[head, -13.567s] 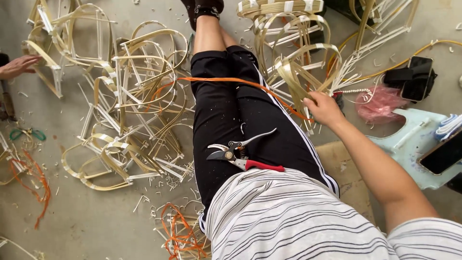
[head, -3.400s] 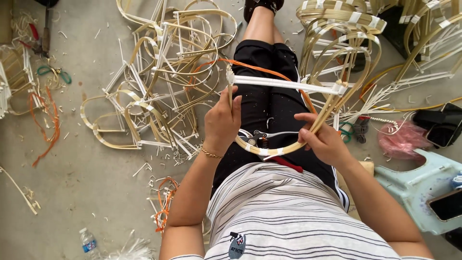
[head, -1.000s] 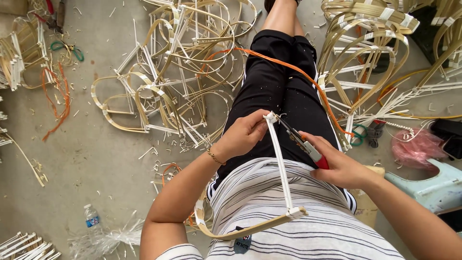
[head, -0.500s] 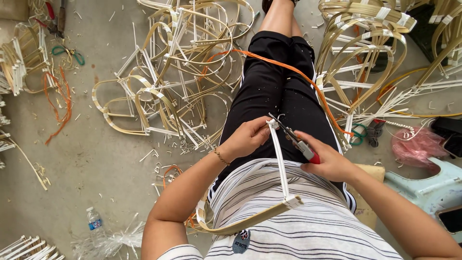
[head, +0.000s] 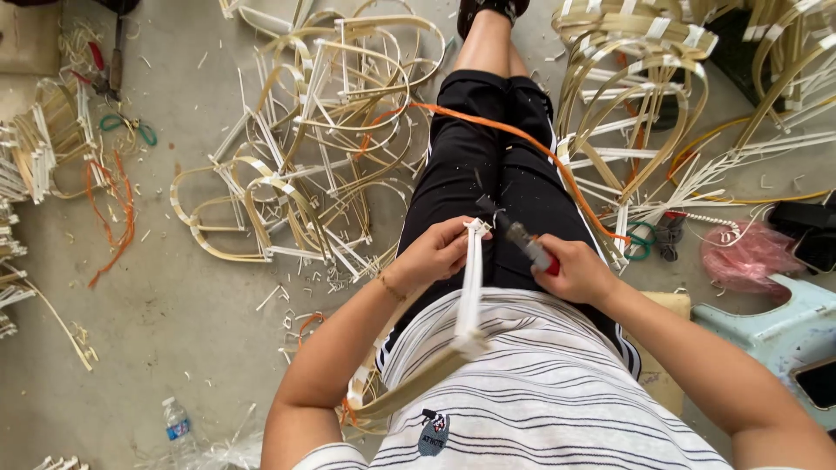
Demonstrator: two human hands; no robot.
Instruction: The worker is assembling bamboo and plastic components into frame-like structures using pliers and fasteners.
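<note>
Two bare hands work over the lap of a seated person in black trousers (head: 488, 174) and a white striped shirt (head: 540, 392). The left hand (head: 435, 254) is closed, its fingers and thumb pinched around the upper end of a pale flat bamboo strip frame (head: 471, 287); this frame runs from the pinch down toward the chest, meets a corner just above the shirt, and continues as a tan curved band low to the left beside the left forearm. The right hand (head: 576, 271) is wrapped shut around the red handle of a pair of metal-jawed cutting pliers (head: 521, 239), whose dark tip points up and left and sits at or just beside the top end of the frame; whether the jaws bite the strip cannot be told. An orange cord (head: 522, 144) lies across the trousers from upper left to lower right. Heaps of finished pale bamboo frames (head: 322, 148) lie on the grey concrete floor (head: 174, 322) to the left, with a second stack (head: 636, 70) to the right. A clear plastic water bottle (head: 178, 426) lies near the bottom left, a pink plastic bag (head: 749, 257) and a light blue plastic stool (head: 784, 331) to the right.
</note>
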